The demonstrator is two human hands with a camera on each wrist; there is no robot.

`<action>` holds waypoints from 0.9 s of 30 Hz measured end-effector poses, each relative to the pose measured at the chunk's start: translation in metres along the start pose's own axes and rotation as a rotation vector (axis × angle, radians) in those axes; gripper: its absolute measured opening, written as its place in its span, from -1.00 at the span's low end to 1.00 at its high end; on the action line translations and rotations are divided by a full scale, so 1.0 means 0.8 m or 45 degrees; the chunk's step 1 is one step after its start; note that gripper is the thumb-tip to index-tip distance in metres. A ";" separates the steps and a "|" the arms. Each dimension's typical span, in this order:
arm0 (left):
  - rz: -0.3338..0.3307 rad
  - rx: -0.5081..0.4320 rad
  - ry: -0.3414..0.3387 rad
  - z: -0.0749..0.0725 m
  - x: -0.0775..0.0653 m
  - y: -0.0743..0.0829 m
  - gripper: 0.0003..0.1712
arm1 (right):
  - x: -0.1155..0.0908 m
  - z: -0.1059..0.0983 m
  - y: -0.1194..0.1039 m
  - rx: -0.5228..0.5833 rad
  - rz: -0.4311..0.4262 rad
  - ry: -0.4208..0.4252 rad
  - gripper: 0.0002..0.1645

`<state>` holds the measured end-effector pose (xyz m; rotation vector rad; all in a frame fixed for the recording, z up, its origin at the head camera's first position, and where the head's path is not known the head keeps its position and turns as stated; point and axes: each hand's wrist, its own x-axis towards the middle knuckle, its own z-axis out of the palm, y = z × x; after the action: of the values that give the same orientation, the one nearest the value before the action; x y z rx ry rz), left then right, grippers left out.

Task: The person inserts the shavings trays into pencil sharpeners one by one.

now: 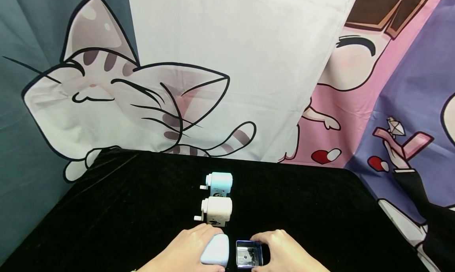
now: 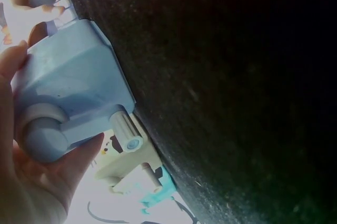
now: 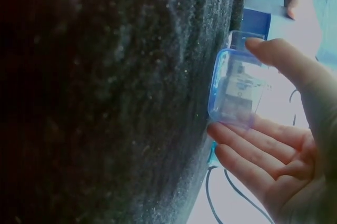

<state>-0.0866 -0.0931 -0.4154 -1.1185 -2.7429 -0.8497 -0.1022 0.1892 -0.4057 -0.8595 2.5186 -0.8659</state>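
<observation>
My left hand (image 1: 186, 249) grips a light blue crank pencil sharpener (image 1: 217, 251), thumb and fingers on opposite sides of its body. Its crank handle (image 2: 126, 132) shows in the left wrist view. Just right of it, my right hand (image 1: 284, 253) holds a clear, blue-tinted shavings drawer (image 1: 245, 254) between thumb and fingers. The drawer is apart from the sharpener, its opening facing up in the head view. In the right wrist view the thumb sits at one end of the drawer (image 3: 237, 89) and the fingertips at the other.
Beyond my left hand stands a cream crank pencil sharpener (image 1: 217, 209), with a turquoise one (image 1: 220, 182) behind it. All lie on a black cloth-covered table (image 1: 302, 209). A printed cartoon curtain (image 1: 263, 66) hangs at the back.
</observation>
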 end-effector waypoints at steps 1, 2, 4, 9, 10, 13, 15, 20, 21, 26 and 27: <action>0.002 0.001 -0.001 0.000 0.000 0.000 -0.31 | 0.000 0.000 0.000 0.001 0.002 -0.001 -0.36; 0.005 0.002 0.000 0.000 0.000 0.000 -0.31 | 0.000 0.000 -0.001 -0.003 0.003 -0.001 -0.37; 0.009 0.000 0.001 0.000 0.000 -0.001 -0.31 | 0.001 0.000 -0.001 -0.019 0.000 -0.002 -0.38; 0.015 0.007 0.009 0.000 0.000 -0.001 -0.31 | 0.003 0.000 -0.002 -0.068 -0.029 0.010 -0.40; 0.018 0.008 0.011 0.001 0.000 -0.001 -0.31 | 0.004 0.000 -0.002 -0.073 -0.033 0.014 -0.41; 0.026 0.011 0.020 0.001 -0.001 -0.002 -0.33 | 0.005 0.000 -0.004 -0.083 -0.047 0.020 -0.41; 0.032 0.017 0.027 0.002 -0.001 -0.002 -0.34 | 0.006 -0.001 -0.006 -0.075 -0.049 0.016 -0.41; 0.026 0.015 0.014 0.001 -0.001 -0.001 -0.33 | 0.008 -0.001 -0.011 -0.076 -0.061 0.008 -0.42; 0.024 0.013 0.009 0.001 -0.001 -0.001 -0.33 | 0.009 -0.001 -0.011 -0.081 -0.065 0.009 -0.42; 0.028 0.016 0.005 0.000 -0.001 -0.001 -0.34 | 0.011 0.001 -0.014 -0.086 -0.083 0.008 -0.41; 0.030 0.015 0.007 0.000 0.000 -0.001 -0.35 | 0.012 0.002 -0.015 -0.093 -0.090 0.008 -0.41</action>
<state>-0.0868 -0.0937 -0.4156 -1.1424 -2.7210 -0.8311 -0.1035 0.1752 -0.4005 -0.9753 2.5531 -0.8039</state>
